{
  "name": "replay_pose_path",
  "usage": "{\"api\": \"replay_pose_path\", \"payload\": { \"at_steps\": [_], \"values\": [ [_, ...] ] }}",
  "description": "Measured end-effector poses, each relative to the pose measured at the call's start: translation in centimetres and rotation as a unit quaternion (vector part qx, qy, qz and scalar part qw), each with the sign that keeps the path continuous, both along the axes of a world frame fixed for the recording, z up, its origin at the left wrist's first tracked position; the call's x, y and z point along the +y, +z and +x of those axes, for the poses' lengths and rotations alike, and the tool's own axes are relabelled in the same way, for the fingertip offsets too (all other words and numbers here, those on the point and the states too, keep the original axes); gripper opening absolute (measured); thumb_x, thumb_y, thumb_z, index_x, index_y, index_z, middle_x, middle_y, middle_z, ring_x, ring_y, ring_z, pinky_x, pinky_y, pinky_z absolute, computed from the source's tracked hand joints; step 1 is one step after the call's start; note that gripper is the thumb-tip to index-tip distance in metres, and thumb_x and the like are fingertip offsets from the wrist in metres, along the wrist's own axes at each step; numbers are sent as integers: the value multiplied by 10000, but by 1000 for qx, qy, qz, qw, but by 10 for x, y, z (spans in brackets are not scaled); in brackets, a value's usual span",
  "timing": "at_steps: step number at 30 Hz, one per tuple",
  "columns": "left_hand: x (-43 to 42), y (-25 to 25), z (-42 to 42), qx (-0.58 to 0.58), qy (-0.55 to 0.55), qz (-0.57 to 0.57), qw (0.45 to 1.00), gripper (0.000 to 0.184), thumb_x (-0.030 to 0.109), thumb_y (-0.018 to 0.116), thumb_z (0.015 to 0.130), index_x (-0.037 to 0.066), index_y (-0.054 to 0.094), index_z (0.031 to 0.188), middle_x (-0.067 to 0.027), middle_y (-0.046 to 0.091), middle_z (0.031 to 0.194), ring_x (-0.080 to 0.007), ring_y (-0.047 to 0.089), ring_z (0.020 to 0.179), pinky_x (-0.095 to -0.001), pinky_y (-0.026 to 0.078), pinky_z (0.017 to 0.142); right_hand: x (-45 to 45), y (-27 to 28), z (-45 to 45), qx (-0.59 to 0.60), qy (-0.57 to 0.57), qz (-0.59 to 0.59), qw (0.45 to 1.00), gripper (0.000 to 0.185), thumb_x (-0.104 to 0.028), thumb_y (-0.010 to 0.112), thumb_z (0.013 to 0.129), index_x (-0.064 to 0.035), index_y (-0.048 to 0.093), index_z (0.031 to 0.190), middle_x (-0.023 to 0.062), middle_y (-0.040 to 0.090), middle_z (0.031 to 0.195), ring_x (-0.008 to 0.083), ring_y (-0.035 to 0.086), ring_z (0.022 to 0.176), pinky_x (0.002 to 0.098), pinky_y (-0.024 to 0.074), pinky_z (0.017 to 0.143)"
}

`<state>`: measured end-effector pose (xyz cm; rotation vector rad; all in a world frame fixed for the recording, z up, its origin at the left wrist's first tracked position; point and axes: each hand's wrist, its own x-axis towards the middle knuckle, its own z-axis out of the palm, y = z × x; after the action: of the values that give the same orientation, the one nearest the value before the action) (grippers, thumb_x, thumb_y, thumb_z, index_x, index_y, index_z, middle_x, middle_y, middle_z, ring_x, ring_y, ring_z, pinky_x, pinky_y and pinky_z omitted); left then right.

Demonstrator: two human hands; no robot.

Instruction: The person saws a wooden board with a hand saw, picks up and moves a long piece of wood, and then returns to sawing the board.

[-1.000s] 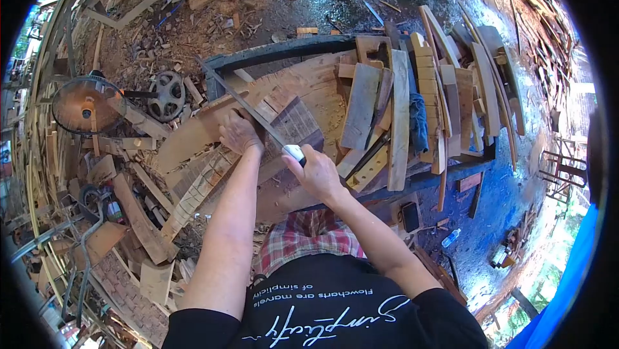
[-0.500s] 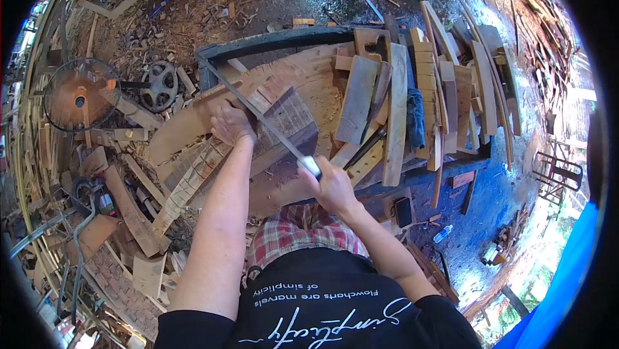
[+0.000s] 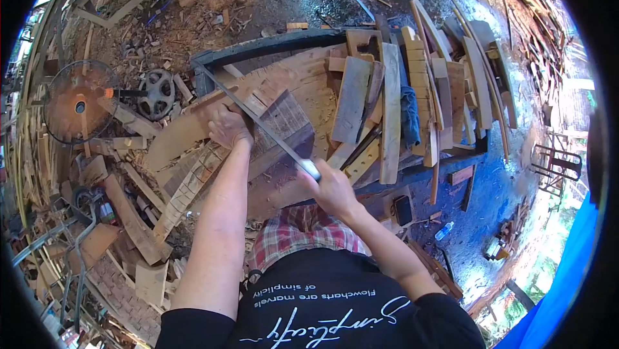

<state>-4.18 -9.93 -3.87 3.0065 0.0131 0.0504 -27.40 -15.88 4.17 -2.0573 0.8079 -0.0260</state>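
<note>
My right hand [image 3: 331,187] is wrapped round the pale handle of a long, narrow-bladed tool [image 3: 271,132], which looks like a handsaw. Its blade runs up and left across a wooden block [image 3: 284,117] with lined faces. On the block's left side my left hand [image 3: 228,126] presses with bent fingers, gripping its edge; the fingertips are partly hidden. Under the block lies a broad wooden board [image 3: 309,78] on the workbench. A curved, segmented wood piece [image 3: 187,191] extends down and left from beside my left hand.
Many planks [image 3: 390,110] lie across the right of the bench, with a blue cloth [image 3: 410,117] among them. A round fan [image 3: 80,107] and a spoked wheel [image 3: 156,94] stand at the left. A phone [image 3: 403,210] and a bottle [image 3: 444,231] are at the lower right.
Compared with one second ago, my right hand has drawn the tool's handle down and right, away from my left hand. My left hand stays on the block. The view has shifted slightly.
</note>
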Motion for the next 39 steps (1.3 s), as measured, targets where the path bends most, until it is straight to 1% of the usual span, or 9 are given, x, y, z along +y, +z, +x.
{"api": "replay_pose_path", "payload": {
  "at_steps": [4,9,15,17,23,30,33,35,39],
  "values": [
    [3,-6,0,-24,-12,17,1000,189,259,501,832,127,635,842,-64,629,907,-271,583,877,-439,440,712,-6,6,-22,11,12,49,999,483,-477,540,860,6,553,862,249,611,740,429,602,730,476,476,660],
    [7,-20,5,-46,-12,26,999,186,262,504,831,135,640,834,-67,630,906,-279,587,870,-439,442,705,-5,-18,60,20,17,11,1000,476,-475,530,867,-1,559,904,250,608,737,435,598,738,482,472,666],
    [-2,1,0,-18,-8,29,999,191,251,490,842,132,638,824,-65,634,892,-292,594,850,-437,439,716,-4,8,-19,13,6,56,998,474,-471,523,872,1,553,882,250,611,765,438,593,739,484,465,662],
    [1,-5,0,-58,-24,35,997,195,256,493,839,130,641,823,-67,635,887,-293,593,852,-440,439,698,-5,7,-39,-4,10,46,999,474,-473,523,872,1,548,880,252,611,781,439,591,747,484,460,665],
    [8,-19,6,-69,-16,13,997,216,293,513,824,113,632,809,-88,624,875,-308,585,865,-452,430,690,-2,-19,62,6,11,0,1000,484,-488,528,865,-6,551,888,250,608,780,431,593,762,484,459,672],
    [0,-3,1,-46,-14,9,999,223,297,504,827,108,623,827,-92,623,871,-309,576,896,-451,427,700,-9,16,-42,17,4,84,996,478,-486,530,866,-12,564,910,243,608,772,417,603,761,476,464,675],
    [4,-11,1,-84,-34,17,996,218,288,495,835,112,623,843,-83,625,898,-306,576,897,-444,428,717,-11,5,7,34,0,63,997,481,-487,528,868,-7,565,890,250,610,782,414,607,756,474,470,670],
    [8,-23,6,-39,-16,21,999,215,275,481,847,115,626,847,-70,625,938,-296,571,907,-445,426,733,-10,-15,52,37,37,20,998,501,-495,522,869,6,542,857,267,608,790,424,604,773,487,468,677],
    [8,-22,3,-43,-13,32,998,232,277,463,868,114,628,852,-63,626,947,-289,564,915,-448,422,746,-3,-23,55,4,21,21,1000,522,-508,520,866,13,519,840,276,605,768,441,597,760,496,469,673]
  ]
}}
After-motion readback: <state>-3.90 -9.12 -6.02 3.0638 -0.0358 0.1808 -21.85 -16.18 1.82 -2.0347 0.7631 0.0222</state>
